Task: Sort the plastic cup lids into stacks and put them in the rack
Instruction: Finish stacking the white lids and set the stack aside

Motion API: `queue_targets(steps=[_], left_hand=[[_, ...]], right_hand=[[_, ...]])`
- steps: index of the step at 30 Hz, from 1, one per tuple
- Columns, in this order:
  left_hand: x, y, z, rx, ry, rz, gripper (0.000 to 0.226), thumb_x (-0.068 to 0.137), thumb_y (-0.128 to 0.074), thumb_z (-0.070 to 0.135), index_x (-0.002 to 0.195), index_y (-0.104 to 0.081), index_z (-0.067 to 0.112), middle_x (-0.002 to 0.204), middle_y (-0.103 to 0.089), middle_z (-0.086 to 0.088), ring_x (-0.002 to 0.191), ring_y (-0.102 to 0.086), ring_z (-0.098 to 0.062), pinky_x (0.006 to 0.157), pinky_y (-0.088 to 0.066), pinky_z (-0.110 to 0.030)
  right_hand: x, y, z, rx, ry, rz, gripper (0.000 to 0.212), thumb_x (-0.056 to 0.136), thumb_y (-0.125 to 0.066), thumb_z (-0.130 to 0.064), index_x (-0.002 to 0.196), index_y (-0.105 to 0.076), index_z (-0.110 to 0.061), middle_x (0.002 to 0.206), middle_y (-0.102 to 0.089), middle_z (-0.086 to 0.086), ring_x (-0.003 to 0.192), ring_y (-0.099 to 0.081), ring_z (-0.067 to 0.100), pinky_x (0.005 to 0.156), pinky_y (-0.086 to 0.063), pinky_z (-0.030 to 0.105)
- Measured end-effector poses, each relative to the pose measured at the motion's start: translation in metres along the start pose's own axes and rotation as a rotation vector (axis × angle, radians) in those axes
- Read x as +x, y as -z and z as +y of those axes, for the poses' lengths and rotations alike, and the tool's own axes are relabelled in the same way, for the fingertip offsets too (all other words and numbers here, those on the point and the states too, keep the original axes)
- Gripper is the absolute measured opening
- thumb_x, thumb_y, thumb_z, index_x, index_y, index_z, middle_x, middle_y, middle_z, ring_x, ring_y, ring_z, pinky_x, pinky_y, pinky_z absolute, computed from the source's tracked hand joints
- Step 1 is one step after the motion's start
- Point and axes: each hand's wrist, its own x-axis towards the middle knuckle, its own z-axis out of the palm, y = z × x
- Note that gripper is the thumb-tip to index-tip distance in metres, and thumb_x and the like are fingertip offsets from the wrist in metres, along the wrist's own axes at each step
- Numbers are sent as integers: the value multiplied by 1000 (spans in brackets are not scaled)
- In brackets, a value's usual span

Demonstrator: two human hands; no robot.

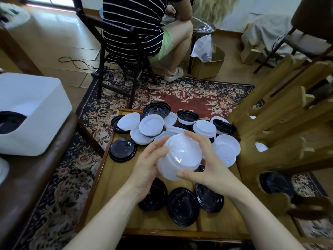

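White bin (36, 112) at 9 o'clock on a dark side table (45, 177), something black inside it. Low wooden table (115, 195) in the middle over a floral rug (180, 94). Single black lid (122, 150) at about 10 o'clock from the hands, domed, small sip tab on top. Left hand (146, 170) wraps the left side of a stack of white lids (180, 156), fingers curled round it; stack is translucent white, nested, tilted, held above the table centre. Loose white and black lids (151, 126) piled at 12 o'clock behind it. Three flat black lids (182, 206) at 6 o'clock under the hands. Right hand (210, 168) clasps the stack's right side, thumb at the lower edge. Wooden rack (281, 147) at 3 o'clock, white lids and black lids in its slots. Seated person in striped top (133, 27) at 12 o'clock, back turned.
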Motion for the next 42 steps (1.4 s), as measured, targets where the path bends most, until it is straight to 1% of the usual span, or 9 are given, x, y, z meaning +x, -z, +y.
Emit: queue_targets(steps=[3, 9, 13, 15, 19, 24, 30, 36, 42], left_hand=[[-1, 1, 3, 6, -14, -22, 41, 76, -70, 39, 116, -70, 31, 123, -70, 2, 106, -68, -19, 77, -52, -40], [-2, 3, 1, 117, -19, -76, 72, 57, -83, 53, 123, -65, 33, 120, -71, 3, 109, -68, -17, 83, -55, -31], [-2, 2, 1, 80, -46, -4, 68, 55, -78, 49, 120, -68, 29, 116, -73, 4, 103, -70, -15, 83, -54, -33], [-2, 2, 2, 70, -46, 28, 67, 53, -76, 51, 117, -70, 33, 116, -73, 6, 102, -70, -12, 88, -52, -39], [-1, 3, 4, 54, -27, 53, 55, 52, -74, 55, 105, -74, 43, 115, -73, 9, 98, -70, -9, 86, -49, -38], [-3, 3, 6, 54, -21, 40, 53, 52, -74, 54, 104, -75, 43, 113, -74, 8, 98, -70, -9, 85, -48, -35], [-3, 3, 6, 54, -8, 24, 55, 53, -74, 53, 107, -75, 41, 115, -74, 7, 100, -70, -10, 87, -50, -34], [-1, 4, 4, 40, 6, 18, 59, 55, -76, 52, 113, -73, 39, 118, -73, 6, 110, -68, -15, 96, -48, -38], [-3, -1, 4, 15, 36, -1, 64, 54, -81, 50, 117, -72, 39, 120, -72, 7, 111, -68, -12, 94, -49, -32]], right_hand=[[1, -3, 4, 50, 8, -13, 92, 71, -82, -42, 142, -25, -55, 150, -30, -21, 140, -28, -4, 109, -32, 12], [-3, -12, 7, -4, 26, -38, 96, 76, -85, -25, 145, -24, -48, 146, -30, -19, 139, -30, 1, 113, -32, 21], [-1, 0, 14, 166, -33, -99, 83, 79, -78, -37, 147, -31, -46, 150, -36, -17, 140, -36, 5, 113, -37, 39], [4, 19, 24, 144, -87, 58, 69, 86, -70, -46, 147, -37, -37, 149, -42, -17, 139, -37, 0, 114, -36, 40], [10, 59, 67, -322, -283, 345, 72, 88, -72, -28, 149, -33, -25, 150, -38, -3, 141, -30, 14, 114, -30, 38], [11, 60, 109, -683, -496, 125, 93, 84, -74, -32, 155, -16, -21, 160, -16, 6, 148, -8, 24, 114, -27, 44], [11, 52, 120, -860, -517, 146, 84, 88, -66, -40, 155, -16, -26, 157, -21, 8, 146, -18, 26, 108, -32, 43], [2, 61, 63, -818, -391, 233, 82, 83, -71, -29, 150, -25, -24, 151, -30, -2, 140, -26, 23, 108, -27, 48], [-10, 53, 0, -92, -192, 188, 80, 75, -85, -25, 138, -38, -35, 137, -41, -25, 131, -37, 1, 109, -38, 35]])
